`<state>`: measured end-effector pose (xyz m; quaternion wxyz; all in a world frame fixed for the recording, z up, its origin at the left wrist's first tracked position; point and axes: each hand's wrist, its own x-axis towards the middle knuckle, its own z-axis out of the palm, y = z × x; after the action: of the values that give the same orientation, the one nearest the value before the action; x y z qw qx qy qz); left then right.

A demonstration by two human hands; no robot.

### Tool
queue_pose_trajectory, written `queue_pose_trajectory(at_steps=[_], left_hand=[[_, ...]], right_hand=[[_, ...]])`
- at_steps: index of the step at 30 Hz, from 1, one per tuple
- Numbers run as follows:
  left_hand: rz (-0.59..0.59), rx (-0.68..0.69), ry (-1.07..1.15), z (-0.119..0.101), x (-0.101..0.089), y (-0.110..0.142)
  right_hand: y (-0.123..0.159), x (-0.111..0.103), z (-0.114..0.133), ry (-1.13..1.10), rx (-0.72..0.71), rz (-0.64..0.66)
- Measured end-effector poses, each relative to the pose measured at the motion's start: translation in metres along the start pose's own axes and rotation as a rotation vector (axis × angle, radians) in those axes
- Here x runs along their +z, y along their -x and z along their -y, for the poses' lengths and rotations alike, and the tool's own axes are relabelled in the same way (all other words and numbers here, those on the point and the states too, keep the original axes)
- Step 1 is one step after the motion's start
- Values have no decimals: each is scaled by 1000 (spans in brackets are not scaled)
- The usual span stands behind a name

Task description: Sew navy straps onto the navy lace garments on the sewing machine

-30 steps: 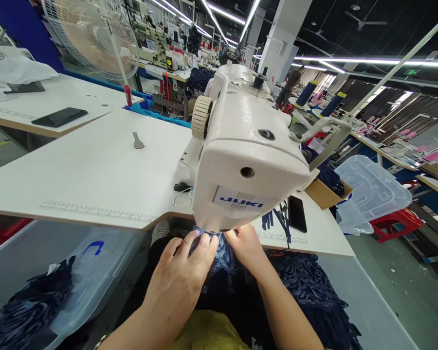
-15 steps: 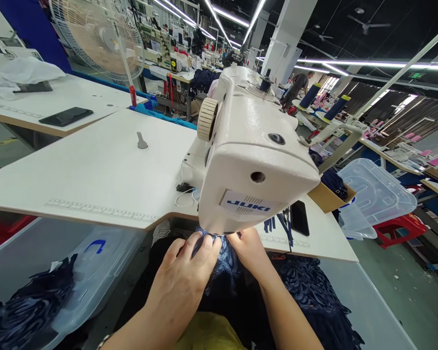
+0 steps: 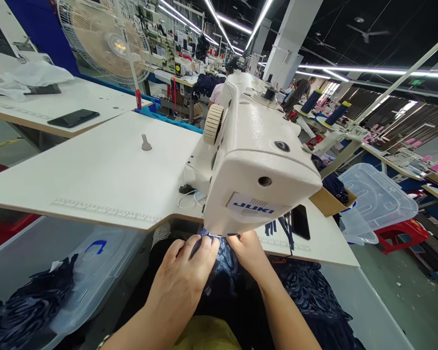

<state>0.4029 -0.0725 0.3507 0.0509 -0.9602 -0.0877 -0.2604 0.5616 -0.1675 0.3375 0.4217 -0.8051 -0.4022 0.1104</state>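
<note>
A white sewing machine (image 3: 255, 165) stands over the front edge of the table. Beneath its head lies a piece of dark blue lace fabric (image 3: 224, 265), hanging down toward my lap. My left hand (image 3: 188, 270) is closed on the fabric's left side, fingers bent over it. On the other side my right hand (image 3: 246, 250) pinches the fabric close under the machine head. The head hides the needle, the presser foot and some of my right fingertips.
A clear bin (image 3: 105, 272) with dark fabric pieces stands at the lower left; more dark lace (image 3: 310, 291) lies at the right. On the table are a small metal piece (image 3: 146, 143), a phone (image 3: 300, 222) and navy strips (image 3: 286, 228). A fan (image 3: 107, 43) stands behind.
The camera view has shifted slightly, so machine and table appear a little further right and lower. Both hands keep their hold on the fabric with hardly any movement.
</note>
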Motion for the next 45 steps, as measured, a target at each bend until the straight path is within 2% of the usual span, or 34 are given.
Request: queue_pose_trajectory(at_steps=[8, 13, 16, 21, 25, 28, 33, 45], left_hand=[[-22, 7, 19, -2, 2, -2], [-77, 17, 53, -7, 1, -6], [-70, -17, 96, -9, 0, -5], [-30, 4, 97, -5, 3, 3], [-139, 65, 166, -3, 10, 11], [-145, 102, 187, -5, 14, 15], [-87, 53, 127, -10, 12, 19], [-118, 14, 152, -9, 21, 14]], right_hand=[[0, -3, 1, -37, 60, 30], [0, -3, -1, -82, 54, 19], [0, -3, -1, -111, 63, -10], [12, -4, 6, -205, 72, -36], [24, 0, 9, -245, 88, -8], [25, 2, 8, -232, 95, -37], [19, 3, 6, -192, 79, -51], [11, 2, 6, -130, 77, -70]])
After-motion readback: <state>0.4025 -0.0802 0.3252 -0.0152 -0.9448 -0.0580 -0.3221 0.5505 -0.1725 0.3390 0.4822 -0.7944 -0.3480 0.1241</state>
